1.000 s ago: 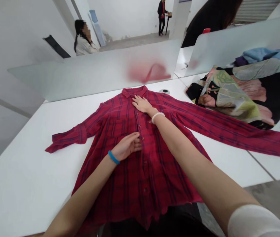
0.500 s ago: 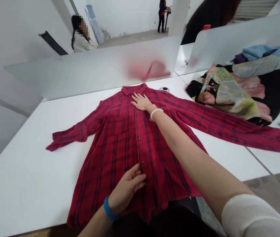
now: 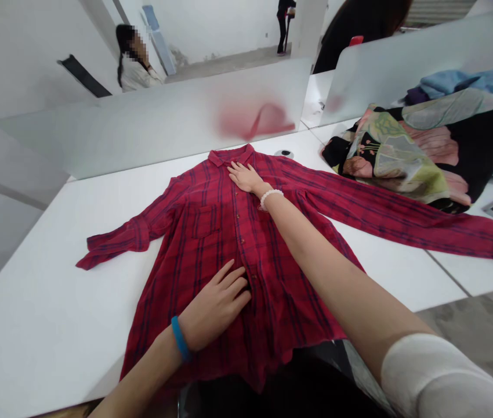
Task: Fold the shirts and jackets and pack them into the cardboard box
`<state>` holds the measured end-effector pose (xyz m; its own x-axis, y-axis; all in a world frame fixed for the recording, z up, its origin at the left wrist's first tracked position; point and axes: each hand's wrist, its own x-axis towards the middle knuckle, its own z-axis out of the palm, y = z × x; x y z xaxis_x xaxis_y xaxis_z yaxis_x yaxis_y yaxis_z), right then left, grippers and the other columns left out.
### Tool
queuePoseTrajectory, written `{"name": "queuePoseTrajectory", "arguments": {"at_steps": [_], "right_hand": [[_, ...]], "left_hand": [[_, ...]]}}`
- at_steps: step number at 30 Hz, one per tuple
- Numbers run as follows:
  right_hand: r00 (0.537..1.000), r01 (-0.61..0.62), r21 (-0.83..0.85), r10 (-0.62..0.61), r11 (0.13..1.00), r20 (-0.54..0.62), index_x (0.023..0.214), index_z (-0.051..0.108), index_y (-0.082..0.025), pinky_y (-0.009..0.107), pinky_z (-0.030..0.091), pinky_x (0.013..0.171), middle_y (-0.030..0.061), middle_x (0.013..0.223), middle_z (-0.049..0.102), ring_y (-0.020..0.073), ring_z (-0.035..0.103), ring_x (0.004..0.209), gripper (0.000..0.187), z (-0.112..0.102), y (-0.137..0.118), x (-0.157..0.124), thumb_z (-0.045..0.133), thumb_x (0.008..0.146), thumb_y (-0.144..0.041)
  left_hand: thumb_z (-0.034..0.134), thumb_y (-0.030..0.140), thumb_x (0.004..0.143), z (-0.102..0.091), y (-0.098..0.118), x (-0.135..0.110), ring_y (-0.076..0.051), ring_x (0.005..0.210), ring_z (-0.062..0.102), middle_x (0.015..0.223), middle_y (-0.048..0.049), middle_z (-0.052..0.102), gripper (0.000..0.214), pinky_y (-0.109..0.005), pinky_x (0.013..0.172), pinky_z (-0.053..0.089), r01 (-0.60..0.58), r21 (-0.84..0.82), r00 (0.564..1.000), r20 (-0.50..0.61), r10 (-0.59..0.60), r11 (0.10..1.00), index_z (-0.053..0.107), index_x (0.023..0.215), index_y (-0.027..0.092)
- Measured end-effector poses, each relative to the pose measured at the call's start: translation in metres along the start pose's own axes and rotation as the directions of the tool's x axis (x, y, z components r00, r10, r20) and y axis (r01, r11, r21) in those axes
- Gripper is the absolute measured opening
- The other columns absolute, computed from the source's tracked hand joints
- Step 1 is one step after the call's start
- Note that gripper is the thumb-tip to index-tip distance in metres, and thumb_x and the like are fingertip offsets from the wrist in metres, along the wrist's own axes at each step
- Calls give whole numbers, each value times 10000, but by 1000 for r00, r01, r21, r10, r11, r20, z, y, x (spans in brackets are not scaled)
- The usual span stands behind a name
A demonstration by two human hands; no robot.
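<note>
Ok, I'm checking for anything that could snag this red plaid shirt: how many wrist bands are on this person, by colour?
Blue wristband at the left hand: 1
White bead bracelet at the right hand: 1
Total: 2

A red long-sleeved plaid flannel shirt (image 3: 211, 244) lies face up and spread flat, collar (image 3: 230, 155) at the far end and front closed with small buttons. One sleeve (image 3: 129, 235) angles out, rumpled at the cuff, the other sleeve (image 3: 403, 223) stretches long and straight, and a chest pocket (image 3: 206, 223) shows.
</note>
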<state>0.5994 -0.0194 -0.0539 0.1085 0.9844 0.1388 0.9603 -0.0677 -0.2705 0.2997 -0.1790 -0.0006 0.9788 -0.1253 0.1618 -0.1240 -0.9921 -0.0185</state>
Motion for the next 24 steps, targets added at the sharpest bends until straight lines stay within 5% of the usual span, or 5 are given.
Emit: {"name": "queuePoseTrajectory", "arguments": {"at_steps": [6, 12, 17, 24], "right_hand": [[995, -37, 100, 46, 994, -91, 1449, 315, -92, 448, 222, 1125, 113, 1521, 272, 248, 263, 1392, 509, 1, 3, 2, 222, 987, -284], [989, -40, 3, 40, 999, -144, 1360, 455, -56, 453, 255, 1101, 152, 1480, 348, 286, 324, 1350, 481, 5, 5, 5, 278, 964, -263], [993, -104, -57, 100, 993, -61, 1429, 365, -65, 477, 204, 1123, 131, 1516, 277, 328, 261, 1375, 549, 5, 0, 4, 302, 944, -315], [988, -150, -11, 150, 989, 45, 1462, 325, -162, 489, 171, 1131, 92, 1547, 205, 330, 203, 1400, 576, -3, -2, 8, 302, 947, -419]], "left_hand": [[424, 114, 864, -14, 1, 0, -211, 981, 570, 821, -55, 597, 207, -453, 1069, 376, -37, 124, 999, -19, 40, 992, 626, 826, 142], [451, 193, 830, -24, 12, 6, -216, 960, 540, 831, -55, 585, 191, -448, 1137, 258, -58, 183, 994, -84, 75, 981, 633, 804, 140], [460, 190, 852, -4, 14, 18, -244, 1133, 495, 1013, -68, 603, 175, -464, 1132, 270, -105, 143, 992, -61, 115, 984, 624, 813, 145], [448, 142, 826, 33, 7, 23, -188, 962, 535, 942, -71, 593, 150, -365, 1008, 436, -57, -71, 994, -99, 50, 996, 593, 787, 148]]}}
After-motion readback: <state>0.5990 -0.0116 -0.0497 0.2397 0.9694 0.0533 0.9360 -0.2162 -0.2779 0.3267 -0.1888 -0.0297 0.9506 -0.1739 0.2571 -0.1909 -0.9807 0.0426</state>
